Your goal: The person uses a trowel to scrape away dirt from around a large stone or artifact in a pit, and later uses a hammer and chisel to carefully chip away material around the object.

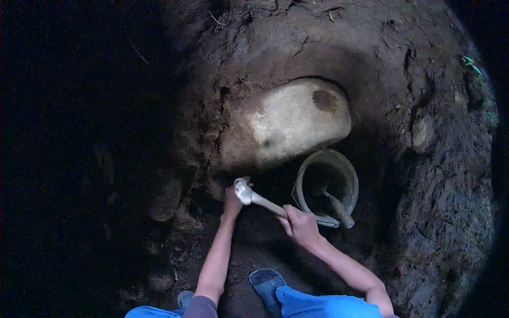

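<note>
My right hand [303, 227] grips the pale handle of a hammer [268, 204]. The metal hammer head [243, 192] is at the upper left end of that handle, right over my left hand [232, 202]. The head covers part of the left hand's fingers, so what they hold, if anything, is hidden; a small greyish end shows just above. Beyond both hands a large smooth pale boulder [298, 119] is bedded in dark earth. It bears a dark patch near its upper right end and brown soil over its left side.
A round bucket [354, 171] stands to the right, below the boulder. A hand tool with a wooden handle [341, 211] leans out over its rim. An earth bank [449, 190] rises on the right. My shoes [272, 286] are below; the left side is very dark.
</note>
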`<state>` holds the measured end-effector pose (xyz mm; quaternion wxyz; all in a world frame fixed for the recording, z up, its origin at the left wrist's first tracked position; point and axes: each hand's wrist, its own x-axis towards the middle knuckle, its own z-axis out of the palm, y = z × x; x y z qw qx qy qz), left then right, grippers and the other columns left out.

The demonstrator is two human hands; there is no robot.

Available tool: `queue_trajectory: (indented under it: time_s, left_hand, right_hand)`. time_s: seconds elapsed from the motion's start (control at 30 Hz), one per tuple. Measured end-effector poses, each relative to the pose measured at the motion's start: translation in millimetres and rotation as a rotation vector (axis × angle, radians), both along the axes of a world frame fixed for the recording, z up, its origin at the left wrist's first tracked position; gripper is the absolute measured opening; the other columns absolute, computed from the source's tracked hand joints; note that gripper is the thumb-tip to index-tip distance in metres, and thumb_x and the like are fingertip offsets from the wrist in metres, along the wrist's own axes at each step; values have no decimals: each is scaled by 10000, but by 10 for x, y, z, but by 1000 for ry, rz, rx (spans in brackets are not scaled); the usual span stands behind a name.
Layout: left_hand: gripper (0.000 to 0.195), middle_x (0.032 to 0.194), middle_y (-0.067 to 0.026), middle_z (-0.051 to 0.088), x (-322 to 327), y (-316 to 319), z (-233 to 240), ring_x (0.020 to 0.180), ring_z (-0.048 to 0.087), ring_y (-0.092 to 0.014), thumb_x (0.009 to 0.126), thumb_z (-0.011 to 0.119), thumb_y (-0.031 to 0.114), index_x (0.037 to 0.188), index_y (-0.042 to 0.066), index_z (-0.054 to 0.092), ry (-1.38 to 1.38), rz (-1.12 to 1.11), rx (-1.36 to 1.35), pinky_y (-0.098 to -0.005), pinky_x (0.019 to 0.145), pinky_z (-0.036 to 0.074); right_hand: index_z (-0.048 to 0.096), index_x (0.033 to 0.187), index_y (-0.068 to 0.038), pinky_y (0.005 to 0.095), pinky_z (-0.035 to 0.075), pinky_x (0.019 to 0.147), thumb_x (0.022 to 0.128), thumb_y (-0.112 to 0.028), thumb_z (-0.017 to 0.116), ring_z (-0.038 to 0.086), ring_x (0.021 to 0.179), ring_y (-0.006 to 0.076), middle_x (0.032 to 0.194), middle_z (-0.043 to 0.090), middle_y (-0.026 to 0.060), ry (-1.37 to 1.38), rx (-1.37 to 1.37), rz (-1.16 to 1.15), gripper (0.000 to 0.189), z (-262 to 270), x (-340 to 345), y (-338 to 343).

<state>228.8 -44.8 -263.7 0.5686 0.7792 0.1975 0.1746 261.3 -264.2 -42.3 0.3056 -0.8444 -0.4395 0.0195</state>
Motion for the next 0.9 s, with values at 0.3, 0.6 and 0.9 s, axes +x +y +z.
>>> queue_trajectory:
  time_s: [0.3,0.6,0.9]
  left_hand:
    - [246,1089,-188,722,25,-58,163,1043,689,-362,923,691,120,1159,54,708,9,103,38,-398,874,539]
    - [203,990,-217,717,-25,34,134,972,695,-386,923,664,139,1082,22,712,-59,81,50,-405,799,529]
    - [262,1031,-213,718,54,-155,401,1013,690,-368,924,681,181,1144,38,699,55,83,51,-395,858,529]
  right_hand:
    - [594,1087,-36,522,509,638,998,-273,584,653,746,460,787,650,228,71,32,-92,254,101,-9,-98]
    - [539,1019,-45,532,486,592,980,-269,617,640,713,453,729,629,241,125,45,-72,240,208,-76,120]
    - [580,1073,-42,495,481,586,974,-218,633,636,678,445,710,620,216,113,-90,-130,209,184,-10,-51]
